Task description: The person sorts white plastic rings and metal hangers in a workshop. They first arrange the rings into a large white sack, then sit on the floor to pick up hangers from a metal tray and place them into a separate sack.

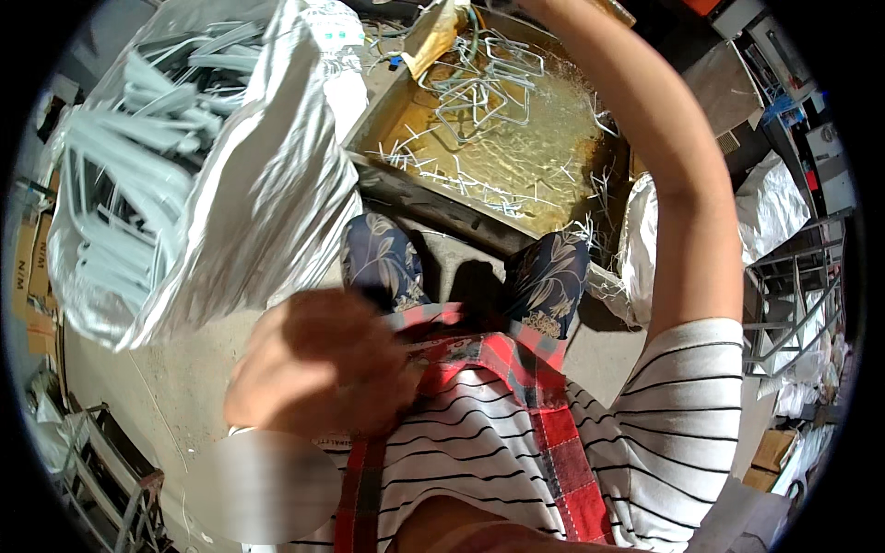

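My left hand (332, 359), bent in close to my chest, is smeared by motion, so its fingers and anything in them cannot be made out. My right arm (682, 184) reaches up and forward past a shallow metal tank (442, 198) of yellowish water; its hand is cut off by the top edge. In the water lie several bent wire frames (484, 92), with short white offcuts (479, 184) along the near side. Left of the tank stands a large white woven sack (277, 175) filled with pale grey bent bars (138, 166).
A yellow-stained cloth or glove (431, 39) hangs at the tank's far left corner. On the right are white plastic sacking (774, 203) and a metal rack (793, 313). A metal stool or frame (106, 470) stands at the lower left. Cardboard boxes (772, 452) lie at the lower right.
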Demonstrator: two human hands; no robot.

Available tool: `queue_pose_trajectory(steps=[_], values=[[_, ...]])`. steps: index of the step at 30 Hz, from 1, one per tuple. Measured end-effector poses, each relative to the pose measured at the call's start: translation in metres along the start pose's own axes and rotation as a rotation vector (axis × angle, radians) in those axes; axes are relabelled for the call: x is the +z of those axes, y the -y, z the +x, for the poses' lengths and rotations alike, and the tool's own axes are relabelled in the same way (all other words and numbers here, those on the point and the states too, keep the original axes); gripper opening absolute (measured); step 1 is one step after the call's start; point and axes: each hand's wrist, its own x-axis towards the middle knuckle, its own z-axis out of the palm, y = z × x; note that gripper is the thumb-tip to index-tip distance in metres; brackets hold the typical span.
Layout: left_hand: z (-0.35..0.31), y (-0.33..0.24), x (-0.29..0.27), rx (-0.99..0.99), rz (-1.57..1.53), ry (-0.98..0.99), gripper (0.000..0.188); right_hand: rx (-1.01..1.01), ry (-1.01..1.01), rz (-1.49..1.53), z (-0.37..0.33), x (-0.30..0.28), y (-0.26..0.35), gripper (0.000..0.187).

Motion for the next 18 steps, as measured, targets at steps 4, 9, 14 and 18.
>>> queue_pose_trajectory(steps=[4, 9, 14, 18], values=[[0.044, 0.114, 0.059, -0.23, 0.123, -0.57, 0.011, 0.396, 0.304, -0.016, -0.094, 0.133, -0.101, 0.041], [0.086, 0.251, 0.121, -0.714, -0.328, -0.662, 0.018, 0.659, 0.446, 0.035, -0.187, 0.222, -0.133, 0.026], [0.1, 0.339, 0.193, -0.974, -0.883, -0.588, 0.021, 0.557, 0.558, 0.093, -0.221, 0.331, -0.149, 0.02], [0.11, 0.369, 0.205, -1.099, -0.762, -0.467, 0.021, 0.383, 0.378, 0.148, -0.207, 0.411, -0.171, 0.017]])
